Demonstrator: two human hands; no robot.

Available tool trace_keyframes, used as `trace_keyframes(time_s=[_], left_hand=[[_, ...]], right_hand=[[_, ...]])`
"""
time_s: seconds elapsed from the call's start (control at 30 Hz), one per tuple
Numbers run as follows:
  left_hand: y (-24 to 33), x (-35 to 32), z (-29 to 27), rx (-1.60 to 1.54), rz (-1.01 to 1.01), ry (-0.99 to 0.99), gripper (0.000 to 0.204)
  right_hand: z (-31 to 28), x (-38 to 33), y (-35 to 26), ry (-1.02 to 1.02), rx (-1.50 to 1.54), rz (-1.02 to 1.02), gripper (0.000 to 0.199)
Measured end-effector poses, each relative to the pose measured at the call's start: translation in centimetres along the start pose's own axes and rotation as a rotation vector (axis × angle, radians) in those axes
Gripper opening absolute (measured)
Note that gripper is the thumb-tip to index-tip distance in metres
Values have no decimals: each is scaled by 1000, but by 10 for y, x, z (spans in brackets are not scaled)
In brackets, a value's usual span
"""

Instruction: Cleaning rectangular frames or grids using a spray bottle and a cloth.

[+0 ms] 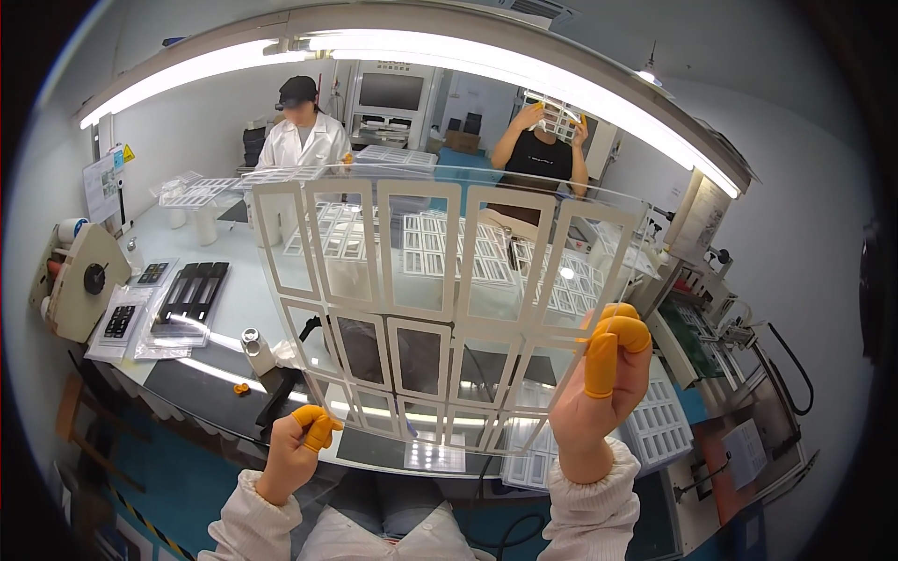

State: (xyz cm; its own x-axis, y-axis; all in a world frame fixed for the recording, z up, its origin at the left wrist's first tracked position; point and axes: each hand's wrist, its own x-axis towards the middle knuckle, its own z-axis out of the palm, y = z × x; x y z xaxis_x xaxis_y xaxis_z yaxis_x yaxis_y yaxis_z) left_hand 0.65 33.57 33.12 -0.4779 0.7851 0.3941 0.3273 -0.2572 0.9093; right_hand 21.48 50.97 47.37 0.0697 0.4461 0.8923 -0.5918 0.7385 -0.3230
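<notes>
Left hand (293, 451) at 7 o'clock pinches a corner, right hand (613, 369) at 4 has fingers closed on the edge; white-framed clear sheet (421, 312) stands up mid-view. Uneven grip could flex or drop it; swinging toward 8 could clip the bottle (255, 352).

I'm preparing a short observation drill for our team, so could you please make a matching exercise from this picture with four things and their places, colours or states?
1. Clear sheet with white frames
2. Finger covers
3. Cap
4. Black slotted panel

A. Worn by a co-worker
B. Lying on the left part of the table
C. Held up by the right hand
D. Orange

Pairs: 1-C, 2-D, 3-A, 4-B
</notes>
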Motion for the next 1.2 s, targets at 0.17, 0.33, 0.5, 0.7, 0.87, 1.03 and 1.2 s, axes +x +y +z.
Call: trace_keyframes(time_s=[0.17, 0.33, 0.5, 0.7, 0.87, 1.03, 1.2], left_hand=[[-5, -3, 2, -55, -25, 44, 14], [-6, -7, 6, -58, -37, 100, 16], [0, 0, 17, 155, 45, 330, 13], [28, 14, 48, 451, 407, 174, 19], [25, 38, 67, 823, 637, 122, 26], [10, 55, 69, 848, 687, 190, 24], [10, 77, 62, 871, 748, 258, 27]], right_hand=[[3, -5, -6, -78, -65, 34, 16], [5, -4, -7, -108, -61, -59, 14], [8, 1, -1, -71, -132, -68, 12], [20, 19, 16, 24, -113, -26, 12], [43, 6, 28, 25, -276, -45, 8], [59, -9, 33, -37, -319, -42, 8], [58, -7, 38, -65, -360, -88, 9]])
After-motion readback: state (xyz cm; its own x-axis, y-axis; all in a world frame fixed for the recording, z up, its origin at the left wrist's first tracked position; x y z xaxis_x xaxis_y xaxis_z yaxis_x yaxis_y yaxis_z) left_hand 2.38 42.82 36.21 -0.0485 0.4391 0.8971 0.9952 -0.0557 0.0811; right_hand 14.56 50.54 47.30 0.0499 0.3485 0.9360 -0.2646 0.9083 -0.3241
